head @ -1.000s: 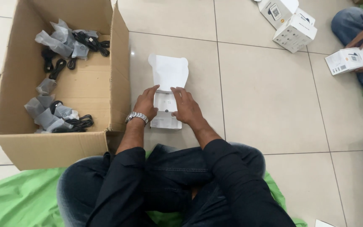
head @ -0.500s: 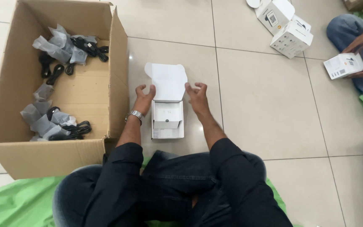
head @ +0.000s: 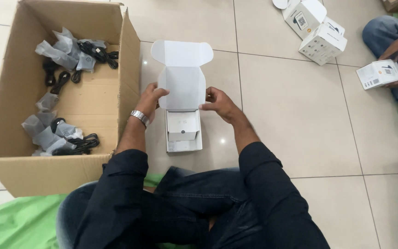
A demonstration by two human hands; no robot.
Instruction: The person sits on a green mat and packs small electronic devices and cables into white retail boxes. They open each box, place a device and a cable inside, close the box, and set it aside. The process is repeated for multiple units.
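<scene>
The small white carton (head: pixel 183 131) lies open on the tiled floor (head: pixel 291 120) before the seated person's knees. The left hand (head: pixel 149 99) and right hand (head: pixel 218 103) pinch the raised lid's side edges; thin card, probably light and easily creased, best held there. Beyond left stands a cardboard box (head: pixel 130 69) of bagged cables (head: pixel 65 50).

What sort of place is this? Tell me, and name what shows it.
Probably an informal packing area on a tiled floor. A cardboard carton holds bagged black cables, the person's hands hold open a small white box, and more white boxes lie nearby.
</scene>
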